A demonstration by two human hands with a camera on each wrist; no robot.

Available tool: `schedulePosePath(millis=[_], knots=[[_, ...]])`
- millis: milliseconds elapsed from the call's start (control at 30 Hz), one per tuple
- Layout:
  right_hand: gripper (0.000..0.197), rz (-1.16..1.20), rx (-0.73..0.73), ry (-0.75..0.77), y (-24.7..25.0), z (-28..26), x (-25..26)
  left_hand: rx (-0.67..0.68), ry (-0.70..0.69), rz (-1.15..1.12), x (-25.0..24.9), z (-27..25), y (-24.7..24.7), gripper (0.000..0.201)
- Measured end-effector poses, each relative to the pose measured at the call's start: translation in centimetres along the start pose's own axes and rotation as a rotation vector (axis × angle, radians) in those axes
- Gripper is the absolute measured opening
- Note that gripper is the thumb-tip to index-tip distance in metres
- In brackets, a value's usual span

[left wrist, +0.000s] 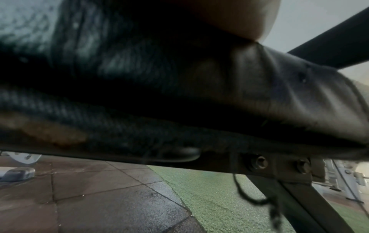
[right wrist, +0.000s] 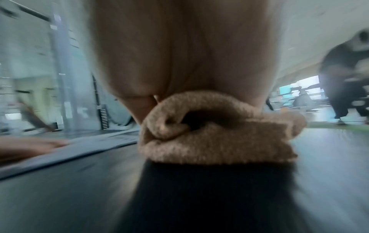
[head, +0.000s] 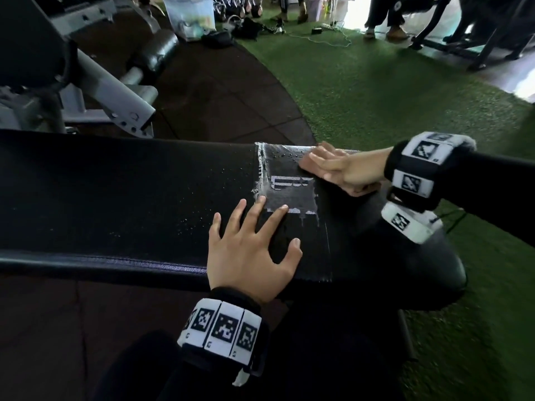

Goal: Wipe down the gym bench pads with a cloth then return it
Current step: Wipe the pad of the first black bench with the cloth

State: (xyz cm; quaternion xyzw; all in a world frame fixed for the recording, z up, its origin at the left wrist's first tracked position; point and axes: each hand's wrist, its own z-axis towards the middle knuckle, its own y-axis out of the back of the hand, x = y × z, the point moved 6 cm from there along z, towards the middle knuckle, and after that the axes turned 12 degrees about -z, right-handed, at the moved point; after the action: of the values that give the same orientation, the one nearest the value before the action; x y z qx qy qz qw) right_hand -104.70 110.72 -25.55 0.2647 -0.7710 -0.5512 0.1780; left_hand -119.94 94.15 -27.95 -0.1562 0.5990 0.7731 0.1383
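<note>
Here the cloth (head: 311, 161) lies bunched at the pad's (head: 115, 192) far edge, beside the logo patch (head: 289, 192), under our right hand (head: 344, 172), fingers flat on it. Our left hand (head: 249, 253), spread, braces the near edge; the pad's long axis runs leftward, droplets unwiped.

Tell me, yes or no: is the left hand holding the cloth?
No. The left hand rests flat with spread fingers on the bench pad; the right hand presses the cloth.

The head view looks steeply down on the long black padded vinyl bench (head: 124, 198); the left wrist view sits close under its edge, the right wrist view skims its top
</note>
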Motion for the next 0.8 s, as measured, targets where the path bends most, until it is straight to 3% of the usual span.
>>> schedulePosePath(millis=[67, 167, 233, 300, 433, 633, 800], knots=[[0.056, -0.063, 0.071, 0.15, -1.4, -1.9, 0.6, 0.003, -0.002, 0.009, 0.1, 0.0, 0.0, 0.06], [0.056, 0.05, 0.154, 0.316, -2.7, -6.3, -0.5, 0.013, -0.004, 0.017, 0.2, 0.0, -0.2, 0.061], [0.056, 0.122, 0.176, 0.23, -2.7, -8.3, -2.6, 0.014, 0.0, 0.007, 0.1, 0.1, -0.2, 0.061], [0.058, 0.145, 0.185, 0.051, -2.1, -9.0, -5.1, 0.013, 0.001, 0.01, 0.1, 0.0, -0.2, 0.061], [0.052, 0.108, 0.121, -0.165, -0.2, -6.5, -6.9, 0.017, 0.002, 0.025, 0.1, 0.1, -0.3, 0.063], [0.051, -0.004, 0.123, -0.064, 1.1, -2.1, -1.7, 0.02, 0.006, 0.029, 0.1, 0.0, -0.3, 0.065], [0.054, 0.01, 0.18, 0.14, -0.9, -5.0, 0.7, 0.049, -0.009, 0.039, 0.3, 0.1, -0.4, 0.066]])
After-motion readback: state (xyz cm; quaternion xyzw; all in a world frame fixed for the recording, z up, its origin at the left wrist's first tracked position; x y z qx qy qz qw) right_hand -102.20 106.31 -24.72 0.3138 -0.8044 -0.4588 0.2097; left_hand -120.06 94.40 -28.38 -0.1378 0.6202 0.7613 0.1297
